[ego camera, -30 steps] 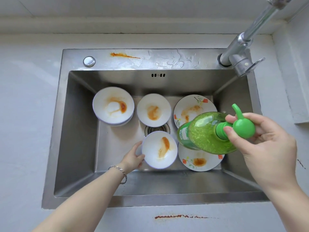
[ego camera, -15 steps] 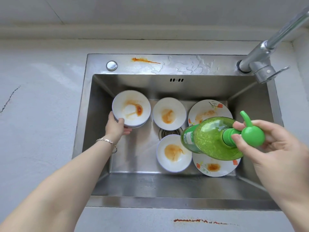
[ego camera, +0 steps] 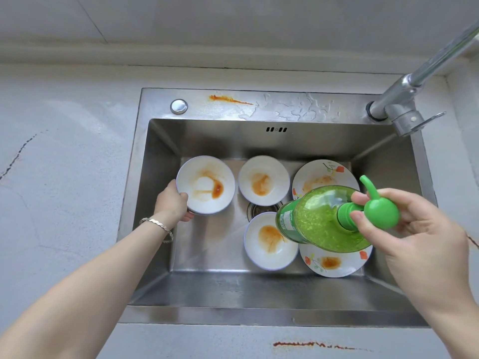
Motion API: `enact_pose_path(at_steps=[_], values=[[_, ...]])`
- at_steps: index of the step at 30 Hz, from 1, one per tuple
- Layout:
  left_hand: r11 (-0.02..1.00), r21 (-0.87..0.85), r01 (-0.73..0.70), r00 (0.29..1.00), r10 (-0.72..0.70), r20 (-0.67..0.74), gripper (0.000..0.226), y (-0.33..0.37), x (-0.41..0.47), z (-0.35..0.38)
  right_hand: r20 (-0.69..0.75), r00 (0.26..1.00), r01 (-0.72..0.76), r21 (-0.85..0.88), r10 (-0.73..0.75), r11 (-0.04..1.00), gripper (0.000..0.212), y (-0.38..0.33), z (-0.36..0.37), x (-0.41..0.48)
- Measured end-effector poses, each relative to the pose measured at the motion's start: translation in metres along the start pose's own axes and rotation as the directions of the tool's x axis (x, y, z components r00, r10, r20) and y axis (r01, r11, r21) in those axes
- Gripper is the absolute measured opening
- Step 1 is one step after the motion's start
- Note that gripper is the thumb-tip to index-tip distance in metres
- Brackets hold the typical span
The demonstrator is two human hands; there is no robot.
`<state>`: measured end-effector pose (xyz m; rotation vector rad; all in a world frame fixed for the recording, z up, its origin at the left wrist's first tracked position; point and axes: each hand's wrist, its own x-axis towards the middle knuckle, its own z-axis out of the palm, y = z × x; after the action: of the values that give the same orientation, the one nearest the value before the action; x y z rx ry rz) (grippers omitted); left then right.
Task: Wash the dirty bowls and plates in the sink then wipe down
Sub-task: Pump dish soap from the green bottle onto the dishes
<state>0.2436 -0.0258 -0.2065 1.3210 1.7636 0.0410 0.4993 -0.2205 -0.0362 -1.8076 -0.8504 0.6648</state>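
Bowls and plates, five pieces smeared with orange sauce, lie on the floor of the sink (ego camera: 259, 318). Nearest of all, a red-brown streak (ego camera: 313, 344) marks the counter (ego camera: 64, 177) in front of the sink's rim. Both forearms come in from the bottom edge, cut off by the frame.

The right hand (ego camera: 420, 237) grips the neck of a green soap bottle (ego camera: 324, 218), fingers curled just under the pump head (ego camera: 381, 209). The bottle lies on its side in the air over the right half of the basin. It hides the right edge of the near bowl (ego camera: 264, 252), the top of the near plate (ego camera: 334, 264) and the lower part of the far plate (ego camera: 321, 174). Its label is too blurred to read. Only a sliver of the drain (ego camera: 259, 209) shows between the bowls and the bottle.

The left hand (ego camera: 171, 203), with a bracelet (ego camera: 158, 224) at the wrist, holds the near-left rim of the left bowl (ego camera: 206, 185). Its fingertips are mostly tucked out of sight under the bowl. Whether another bowl sits beneath this one cannot be told. The middle bowl (ego camera: 263, 180) stands just beside it, apart from both hands.

On the rear ledge are a round cap (ego camera: 178, 106), an orange smear (ego camera: 229, 99) and water drops (ego camera: 298, 110). The faucet (ego camera: 404, 99) rises at the right corner, its spout cut off by the frame.
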Motion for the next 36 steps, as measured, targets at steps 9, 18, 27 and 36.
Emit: enact_pose_path(at_steps=[9, 18, 27, 36], values=[[0.974, -0.211, -0.078, 0.997, 0.075, -0.019, 0.050, -0.002, -0.008, -0.004, -0.019, 1.000, 0.020, 0.012, -0.020, 1.000, 0.018, 0.005, 0.000, -0.006], [0.940, -0.338, -0.050, 0.988, 0.097, 0.124, 0.044, -0.005, -0.068, -0.025, 0.005, 1.000, -0.026, -0.009, 0.026, 1.000, 0.051, 0.004, -0.012, -0.012], [0.986, -0.027, 0.167, 0.927, -0.147, 0.345, 0.045, -0.060, -0.094, -0.020, 0.017, 0.999, -0.030, 0.025, 0.029, 0.999, 0.051, 0.006, -0.021, -0.017], [0.954, -0.133, 0.270, 0.919, -0.214, 0.330, 0.052, -0.064, -0.059, 0.019, 0.022, 0.999, -0.038, 0.036, 0.037, 0.999, 0.051, 0.009, -0.021, -0.021]])
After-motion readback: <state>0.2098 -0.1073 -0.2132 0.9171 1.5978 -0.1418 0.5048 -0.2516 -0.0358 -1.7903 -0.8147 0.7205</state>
